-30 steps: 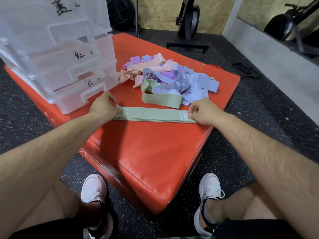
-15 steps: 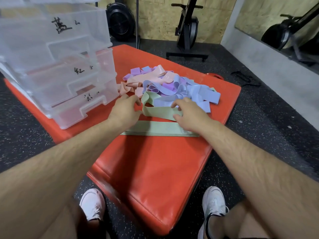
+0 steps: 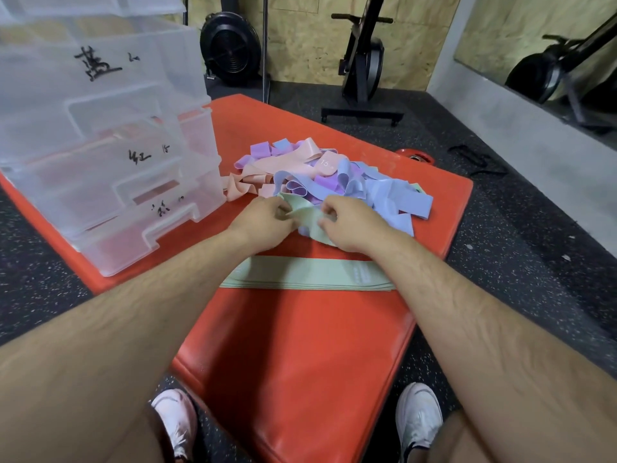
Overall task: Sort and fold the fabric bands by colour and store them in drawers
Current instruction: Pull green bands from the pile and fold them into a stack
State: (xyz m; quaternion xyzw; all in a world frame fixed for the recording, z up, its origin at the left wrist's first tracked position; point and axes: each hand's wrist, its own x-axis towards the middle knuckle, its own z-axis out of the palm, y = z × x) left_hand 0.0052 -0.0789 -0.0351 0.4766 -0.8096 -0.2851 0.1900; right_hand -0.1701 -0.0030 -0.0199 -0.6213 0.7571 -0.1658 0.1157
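A second ago both hands were pressing down the ends of the flat stack of green bands (image 3: 300, 277). Now they have left it and moved up to the edge of the mixed pile (image 3: 350, 188) of pink, purple and blue bands. The stack lies on its own on the red padded box (image 3: 300, 362), nearer the person. The left hand (image 3: 263, 223) and right hand (image 3: 352, 227) sit close together on a loose green band (image 3: 305, 215). Their fingers (image 3: 329, 208) are curled in and pinch its fabric, which is bunched up between them rather than lying flat as it was half a second ago.

The fingertips are buried in the folds, so I cannot see how much band each hand has. The forearms cover both ends of the flat stack. The clear drawer unit (image 3: 110, 182) stands at the left, cut off by the frame. Its fronts are cloudy, and its handwritten labels are hard to read.
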